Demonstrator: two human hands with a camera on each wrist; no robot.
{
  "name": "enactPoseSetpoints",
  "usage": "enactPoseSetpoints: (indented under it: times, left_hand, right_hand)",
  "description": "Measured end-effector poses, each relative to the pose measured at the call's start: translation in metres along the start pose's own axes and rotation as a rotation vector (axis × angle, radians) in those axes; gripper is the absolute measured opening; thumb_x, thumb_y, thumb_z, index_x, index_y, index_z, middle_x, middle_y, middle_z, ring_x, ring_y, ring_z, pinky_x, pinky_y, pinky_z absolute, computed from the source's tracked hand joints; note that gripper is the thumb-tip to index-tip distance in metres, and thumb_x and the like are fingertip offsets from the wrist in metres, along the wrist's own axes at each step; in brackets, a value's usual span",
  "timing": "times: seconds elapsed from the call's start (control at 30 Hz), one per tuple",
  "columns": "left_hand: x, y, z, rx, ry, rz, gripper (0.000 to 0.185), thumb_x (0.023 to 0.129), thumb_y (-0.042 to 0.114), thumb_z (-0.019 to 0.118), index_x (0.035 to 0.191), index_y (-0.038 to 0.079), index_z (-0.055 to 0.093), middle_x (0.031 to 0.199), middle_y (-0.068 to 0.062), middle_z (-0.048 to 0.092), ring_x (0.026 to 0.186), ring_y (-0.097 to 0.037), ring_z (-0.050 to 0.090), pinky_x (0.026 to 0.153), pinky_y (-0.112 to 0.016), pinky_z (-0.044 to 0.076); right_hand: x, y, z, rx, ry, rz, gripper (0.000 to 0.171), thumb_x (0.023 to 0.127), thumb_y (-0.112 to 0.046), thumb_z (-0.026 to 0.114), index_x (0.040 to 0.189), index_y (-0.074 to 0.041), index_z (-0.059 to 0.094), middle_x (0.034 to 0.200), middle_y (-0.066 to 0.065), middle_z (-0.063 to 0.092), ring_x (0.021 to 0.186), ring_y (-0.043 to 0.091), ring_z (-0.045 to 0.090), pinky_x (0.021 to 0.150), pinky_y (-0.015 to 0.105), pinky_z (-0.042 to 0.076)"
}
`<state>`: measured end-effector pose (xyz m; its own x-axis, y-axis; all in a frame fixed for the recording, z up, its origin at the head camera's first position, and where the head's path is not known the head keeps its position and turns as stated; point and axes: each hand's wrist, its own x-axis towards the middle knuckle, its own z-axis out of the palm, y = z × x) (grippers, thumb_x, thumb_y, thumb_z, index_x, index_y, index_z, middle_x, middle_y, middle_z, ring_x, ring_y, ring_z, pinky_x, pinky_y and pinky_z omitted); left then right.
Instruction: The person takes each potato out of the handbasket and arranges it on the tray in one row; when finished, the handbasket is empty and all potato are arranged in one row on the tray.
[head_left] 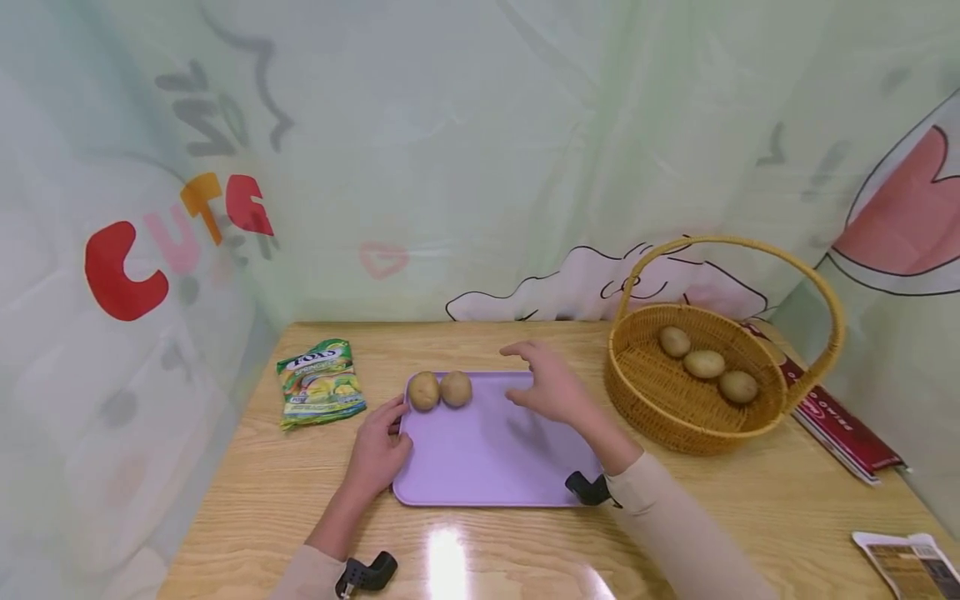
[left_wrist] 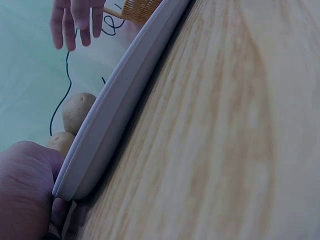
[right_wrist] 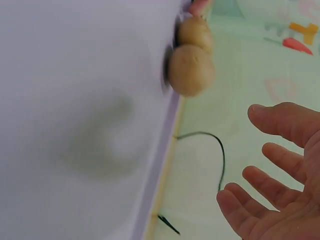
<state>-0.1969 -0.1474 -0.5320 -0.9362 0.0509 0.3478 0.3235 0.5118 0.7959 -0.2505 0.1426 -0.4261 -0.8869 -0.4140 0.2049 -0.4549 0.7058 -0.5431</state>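
1. Two potatoes already lie on the purple tray [head_left: 487, 458], side by side and touching, at its far corner on the left hand's side: the left potato [head_left: 423, 390] and the right potato [head_left: 456, 388]. Judged from how they lie, that part of the work looks done.

2. Three more potatoes [head_left: 703, 364] sit in the wicker basket [head_left: 652, 408], which stands on the desk [head_left: 247, 500] just beyond the right hand, on its outer side. If the potatoes are moving from basket to tray, I judge the job a little under halfway, with these three left.

3. The right hand [head_left: 551, 387] hovers above the tray, between the two potatoes and the basket. Its fingers are spread and relaxed and it holds nothing; the right wrist view shows the palm bare, with the pair of potatoes ahead of the fingertips.

4. The left hand [head_left: 378, 450] rests against the tray's near-left edge, close to the left potato. Its fingers lie along the rim, as if steadying it. The left wrist view shows the hand pressed to the tray's corner, though I cannot tell whether the thumb hooks under the rim.

5. Farther out past the left hand lies a green snack packet [head_left: 321, 382]; past the basket, a red booklet [head_left: 843, 425] lies on the desk, and a printed paper [head_left: 907, 562] lies near the right forearm's outer side. None of these is touched.
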Motion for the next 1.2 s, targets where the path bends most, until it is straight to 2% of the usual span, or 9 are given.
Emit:
enactPoseSetpoints:
  times: [0.13,0.3,0.53,0.73,0.9,1.2]
  left_hand:
    - [-0.001,0.0,-0.001,0.011,0.005,-0.002,0.047,0.074,-0.01,0.059,0.121,-0.011,0.062,0.135,-0.02,0.054,0.104,-0.029,0.062,0.082,-0.032,0.056]
    - [-0.003,0.002,-0.002,0.017,-0.014,-0.015,0.046,0.076,-0.009,0.059,0.122,-0.011,0.061,0.136,-0.02,0.053,0.104,-0.029,0.062,0.082,-0.032,0.056]
    - [-0.003,0.002,-0.002,0.012,-0.014,-0.033,0.047,0.076,-0.009,0.06,0.122,-0.01,0.061,0.137,-0.02,0.053,0.104,-0.029,0.063,0.083,-0.032,0.056]
    - [-0.002,0.001,-0.003,0.001,-0.017,-0.041,0.047,0.076,-0.008,0.059,0.123,-0.01,0.061,0.137,-0.019,0.052,0.105,-0.028,0.063,0.083,-0.031,0.055]
    - [-0.001,0.001,-0.003,0.003,-0.011,-0.029,0.047,0.075,-0.008,0.061,0.122,-0.01,0.061,0.136,-0.019,0.053,0.105,-0.029,0.063,0.083,-0.033,0.056]
    - [0.001,0.003,-0.003,0.012,-0.023,-0.036,0.047,0.075,-0.008,0.06,0.122,-0.01,0.061,0.137,-0.019,0.053,0.105,-0.029,0.062,0.084,-0.033,0.055]
  right_hand:
    - [-0.005,0.003,-0.017,0.009,0.03,-0.013,0.06,0.076,-0.01,0.081,0.13,-0.004,0.057,0.13,0.015,0.056,0.113,0.034,0.055,0.092,0.05,0.049]
    - [-0.012,0.01,-0.039,0.003,0.046,0.02,0.059,0.078,-0.012,0.079,0.132,-0.003,0.056,0.132,0.016,0.056,0.118,0.036,0.052,0.094,0.052,0.047]
    - [-0.018,0.023,-0.064,-0.039,0.098,0.074,0.057,0.079,-0.014,0.079,0.131,-0.007,0.058,0.131,0.016,0.054,0.11,0.037,0.054,0.09,0.051,0.049]
    - [-0.022,0.038,-0.086,-0.065,0.116,0.093,0.054,0.08,-0.014,0.078,0.13,-0.006,0.058,0.132,0.018,0.054,0.116,0.037,0.051,0.094,0.053,0.045]
    - [-0.025,0.05,-0.108,-0.099,0.104,0.143,0.052,0.082,-0.016,0.077,0.129,-0.005,0.057,0.134,0.02,0.052,0.125,0.041,0.044,0.099,0.059,0.039]
    - [-0.029,0.075,-0.141,-0.12,0.059,0.217,0.053,0.084,-0.015,0.074,0.132,-0.001,0.055,0.138,0.023,0.049,0.13,0.044,0.039,0.103,0.061,0.033]
